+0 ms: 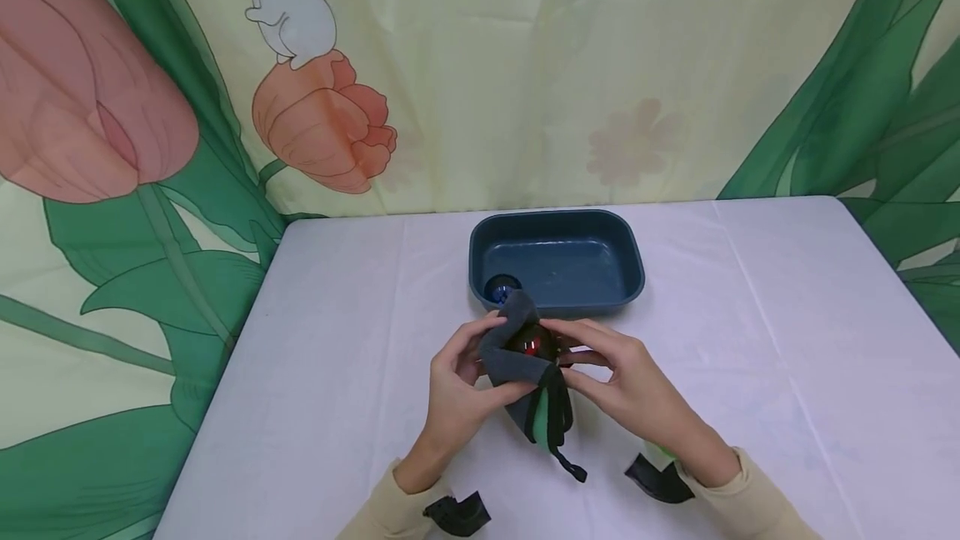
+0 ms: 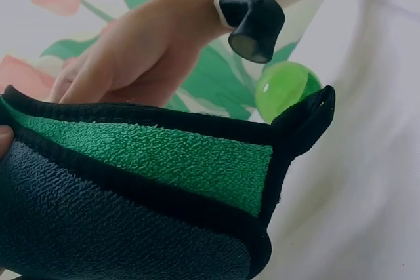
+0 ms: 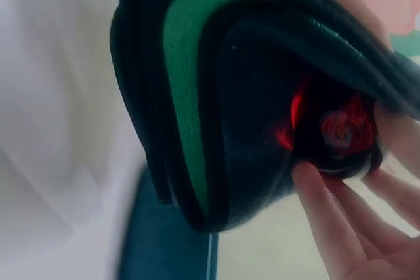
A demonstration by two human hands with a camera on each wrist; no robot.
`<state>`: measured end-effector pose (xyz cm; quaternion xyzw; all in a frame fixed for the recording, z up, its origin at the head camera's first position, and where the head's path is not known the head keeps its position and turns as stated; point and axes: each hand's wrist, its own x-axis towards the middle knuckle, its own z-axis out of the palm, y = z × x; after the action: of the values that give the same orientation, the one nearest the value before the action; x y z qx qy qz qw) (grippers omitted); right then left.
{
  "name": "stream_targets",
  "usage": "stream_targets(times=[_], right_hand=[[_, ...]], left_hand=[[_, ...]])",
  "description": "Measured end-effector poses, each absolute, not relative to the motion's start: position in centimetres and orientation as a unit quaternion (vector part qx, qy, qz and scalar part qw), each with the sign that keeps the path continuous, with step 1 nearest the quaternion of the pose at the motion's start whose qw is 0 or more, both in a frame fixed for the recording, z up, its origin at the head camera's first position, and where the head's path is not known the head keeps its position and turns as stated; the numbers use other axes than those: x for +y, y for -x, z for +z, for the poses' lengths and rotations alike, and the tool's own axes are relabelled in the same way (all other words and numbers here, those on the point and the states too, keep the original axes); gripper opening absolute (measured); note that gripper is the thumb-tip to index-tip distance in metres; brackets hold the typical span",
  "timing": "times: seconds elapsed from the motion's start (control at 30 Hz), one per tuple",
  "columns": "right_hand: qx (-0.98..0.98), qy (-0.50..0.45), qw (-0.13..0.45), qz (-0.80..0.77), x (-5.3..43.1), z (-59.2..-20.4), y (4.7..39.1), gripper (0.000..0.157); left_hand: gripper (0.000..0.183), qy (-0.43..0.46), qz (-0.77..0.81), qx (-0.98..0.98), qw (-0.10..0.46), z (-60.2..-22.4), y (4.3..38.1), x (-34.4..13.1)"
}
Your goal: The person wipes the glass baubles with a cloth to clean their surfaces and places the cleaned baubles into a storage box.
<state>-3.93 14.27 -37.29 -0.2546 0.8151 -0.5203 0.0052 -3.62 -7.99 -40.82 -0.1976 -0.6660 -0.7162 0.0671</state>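
Observation:
A grey-blue cloth (image 1: 517,367) with black trim, a green inner side and a hanging loop is folded around a dark, shiny ball (image 1: 536,343). My left hand (image 1: 459,390) grips the cloth from the left, thumb across its near fold. From the right, my right hand (image 1: 630,373) holds the ball with its fingertips and thumb. A red swirl shows inside the ball (image 3: 344,129) in the right wrist view. The cloth (image 2: 118,214) hides most of the left hand from its own wrist camera.
Just beyond the hands stands a dark blue tray (image 1: 633,282) holding another dark ball (image 1: 501,288) with blue inside, in its near left corner. A clear green ball (image 2: 282,90) lies on the white-covered table (image 1: 337,357), mostly hidden by the right wrist in the head view.

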Motion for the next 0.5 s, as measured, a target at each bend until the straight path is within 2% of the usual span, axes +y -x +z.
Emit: stream_targets(times=[0.23,0.5], right_hand=[[0.831,0.282,0.010,-0.480,14.54,-37.14,4.13,0.070],[0.842,0.335,-0.076,-0.415,14.42,-37.50,3.96,0.078]], left_hand=[[0.061,0.203,-0.720,-0.661,0.064,-41.06,3.76,-8.21],[0.062,0.184,-0.726,-0.660,0.058,-41.11,3.77,-7.96]])
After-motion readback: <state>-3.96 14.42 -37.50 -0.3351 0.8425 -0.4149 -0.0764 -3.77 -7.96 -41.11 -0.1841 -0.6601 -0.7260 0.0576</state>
